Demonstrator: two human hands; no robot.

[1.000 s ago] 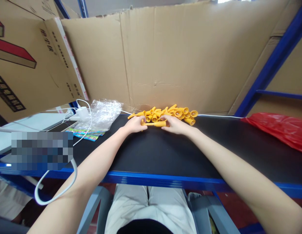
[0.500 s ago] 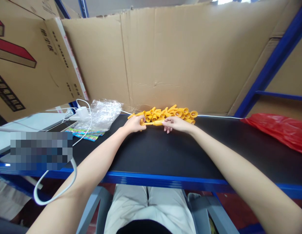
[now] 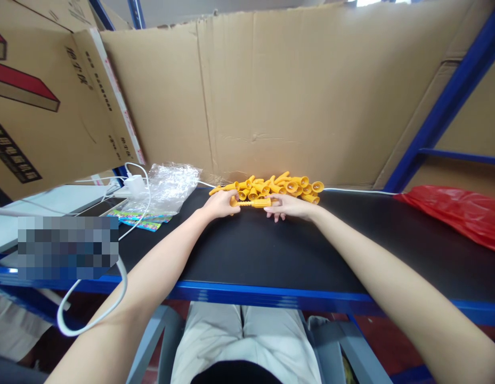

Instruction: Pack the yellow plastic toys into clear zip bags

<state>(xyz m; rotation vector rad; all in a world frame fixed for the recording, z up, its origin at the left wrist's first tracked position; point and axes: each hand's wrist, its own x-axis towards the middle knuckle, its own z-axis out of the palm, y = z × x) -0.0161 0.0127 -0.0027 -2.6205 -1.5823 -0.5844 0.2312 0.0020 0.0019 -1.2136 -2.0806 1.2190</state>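
Head view. Both forearms reach across the black counter [image 3: 247, 250] to its far edge, where the left hand [image 3: 220, 204] and the right hand [image 3: 289, 206] meet on one yellow plastic piece [image 3: 253, 202]. The piece lies level between them, just above the counter top: the left hand is closed around its flared end, and the right hand pinches the ribbed shaft with its fingertips [image 3: 276, 202], the other fingers spread loosely. Directly behind it, against the cardboard wall [image 3: 291, 96], lies the pile of like yellow pieces [image 3: 283, 186], funnel mouths facing many ways.

To the left lie a crumpled clear bag [image 3: 171, 184], printed cards [image 3: 141, 218] and a white charger with its cable [image 3: 135, 184]; to the right, a red plastic bag [image 3: 459, 210].

As a judgement: the two ends look best kept on one straight axis, with force applied along it rather than across. A firm left grip and a light right one should keep the thin shaft from bending, and working clear of the pile avoids snagging.
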